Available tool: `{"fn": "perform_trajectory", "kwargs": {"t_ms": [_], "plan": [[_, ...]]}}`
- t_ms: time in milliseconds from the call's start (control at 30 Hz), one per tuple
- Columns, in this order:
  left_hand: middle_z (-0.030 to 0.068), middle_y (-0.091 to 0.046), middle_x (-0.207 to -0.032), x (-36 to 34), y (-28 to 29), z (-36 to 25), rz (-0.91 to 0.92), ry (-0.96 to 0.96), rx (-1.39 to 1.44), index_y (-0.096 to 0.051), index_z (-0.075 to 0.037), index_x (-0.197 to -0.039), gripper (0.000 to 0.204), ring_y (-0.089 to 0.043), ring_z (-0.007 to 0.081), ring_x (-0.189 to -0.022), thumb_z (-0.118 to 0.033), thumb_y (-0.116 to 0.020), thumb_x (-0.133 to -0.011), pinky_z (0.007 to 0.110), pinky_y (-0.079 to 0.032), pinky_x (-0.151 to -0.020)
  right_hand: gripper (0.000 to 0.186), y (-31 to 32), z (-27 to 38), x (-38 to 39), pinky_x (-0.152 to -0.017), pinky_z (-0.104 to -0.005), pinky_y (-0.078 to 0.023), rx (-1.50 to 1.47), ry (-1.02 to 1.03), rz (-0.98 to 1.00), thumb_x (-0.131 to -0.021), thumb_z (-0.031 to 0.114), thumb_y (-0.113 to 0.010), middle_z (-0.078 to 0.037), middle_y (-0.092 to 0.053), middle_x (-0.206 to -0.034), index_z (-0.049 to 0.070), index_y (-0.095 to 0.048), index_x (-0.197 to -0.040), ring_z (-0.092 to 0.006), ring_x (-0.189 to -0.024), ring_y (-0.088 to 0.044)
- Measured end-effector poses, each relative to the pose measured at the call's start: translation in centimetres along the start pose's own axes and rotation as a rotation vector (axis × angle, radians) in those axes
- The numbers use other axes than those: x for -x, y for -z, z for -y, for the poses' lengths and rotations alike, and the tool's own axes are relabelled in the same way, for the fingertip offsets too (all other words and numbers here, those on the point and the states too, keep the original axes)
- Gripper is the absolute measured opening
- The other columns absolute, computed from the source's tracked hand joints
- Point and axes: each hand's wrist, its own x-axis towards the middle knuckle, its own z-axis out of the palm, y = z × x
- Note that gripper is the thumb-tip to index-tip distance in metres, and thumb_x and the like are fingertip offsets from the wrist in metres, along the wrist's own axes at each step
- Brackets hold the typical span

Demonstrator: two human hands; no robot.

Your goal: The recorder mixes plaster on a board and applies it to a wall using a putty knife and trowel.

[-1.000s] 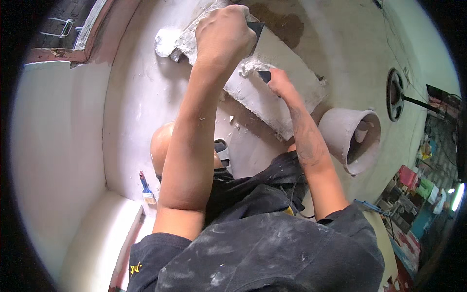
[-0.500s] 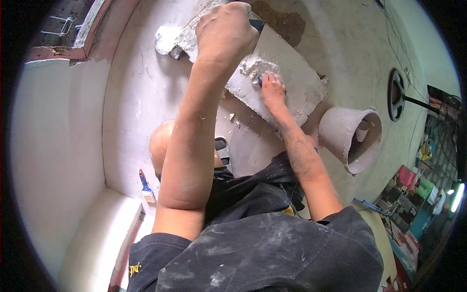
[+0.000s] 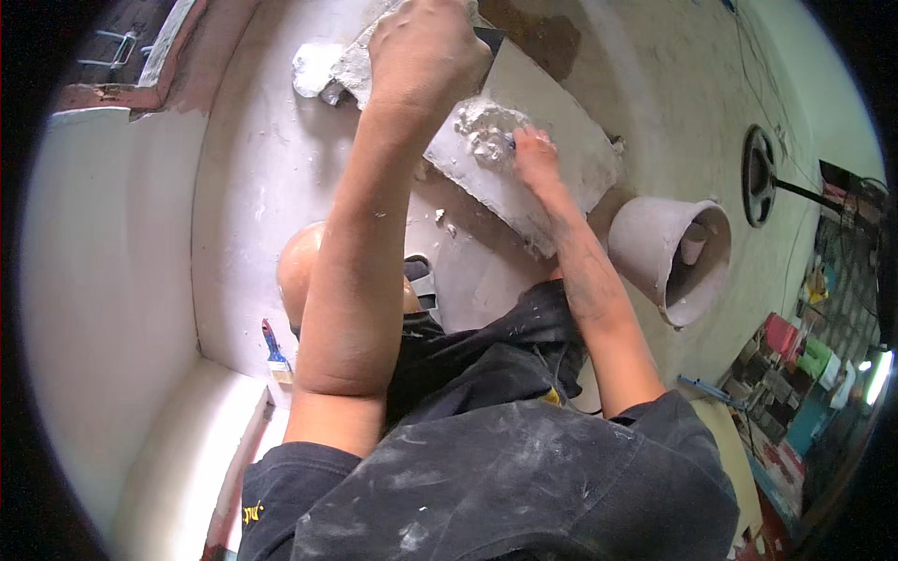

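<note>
My left hand (image 3: 426, 56) is closed in a fist at the top, above the far left part of a pale, plaster-crusted board (image 3: 571, 122). From its right side juts a dark, flat blade (image 3: 491, 42); the rest of that tool is hidden by the fist. Lower and to the right, my right hand (image 3: 536, 157) curls its fingers round a small dark-blue tool (image 3: 513, 141), mostly covered. It is at the right edge of a lumpy heap of wet white plaster (image 3: 486, 129) on the board.
Right of the board, a plaster-smeared bucket (image 3: 645, 245) lies tipped, mouth to the right. A paintbrush (image 3: 277, 355) lies by the left wall. Beyond the bucket is a black spoked ring (image 3: 759, 178) on a rod. A white lump (image 3: 314, 69) sits by the board's left corner.
My right hand has shifted slightly right and away from the plaster heap, showing more of it. The left hand stays closed in nearly the same place.
</note>
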Motion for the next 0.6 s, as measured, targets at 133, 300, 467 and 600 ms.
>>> {"fn": "perform_trajectory", "kwargs": {"t_ms": [133,300,467,600], "plan": [[0.0244,-0.064,-0.092,0.2,0.5,0.1,0.007,0.037,-0.038,-0.065,-0.003,-0.094,0.03,-0.062,0.038,-0.092,-0.003,-0.048,-0.07,0.044,-0.046,-0.086,0.023,2.6,0.7,-1.0,-0.08,-0.0456,-0.047,-0.007,0.072,-0.069,-0.075,0.004,-0.056,-0.009,-0.054,-0.106,0.01,-0.055,-0.098,-0.0305,-0.104,-0.053],[0.0237,-0.064,-0.093,-0.5,-0.4,0.2,0.105,0.056,-0.055,-0.066,-0.004,-0.096,0.032,-0.062,0.0367,-0.093,-0.003,-0.048,-0.07,0.043,-0.046,-0.086,0.024,0.1,0.7,-1.6,-0.082,-0.0462,-0.046,0.059,0.138,-0.078,-0.075,0.005,-0.056,-0.008,-0.054,-0.106,0.011,-0.055,-0.098,-0.0297,-0.106,-0.053],[0.02,-0.066,-0.089,-0.9,-0.7,1.3,0.045,0.01,-0.16,-0.067,-0.011,-0.097,0.036,-0.064,0.0354,-0.088,-0.008,-0.051,-0.065,0.041,-0.048,-0.085,0.015,1.2,1.0,-1.5,-0.08,-0.0455,-0.045,0.068,0.207,-0.13,-0.084,0.011,-0.049,-0.006,-0.056,-0.103,0.013,-0.059,-0.095,-0.0264,-0.101,-0.055],[0.022,-0.065,-0.091,-0.2,-0.5,1.2,0.025,0.005,-0.054,-0.067,-0.007,-0.098,0.034,-0.063,0.0357,-0.09,-0.006,-0.05,-0.067,0.042,-0.047,-0.085,0.015,3.4,1.6,-3.3,-0.082,-0.0454,-0.044,0.115,0.177,-0.001,-0.084,0.012,-0.048,-0.006,-0.056,-0.105,0.013,-0.059,-0.094,-0.0254,-0.106,-0.054]]}}
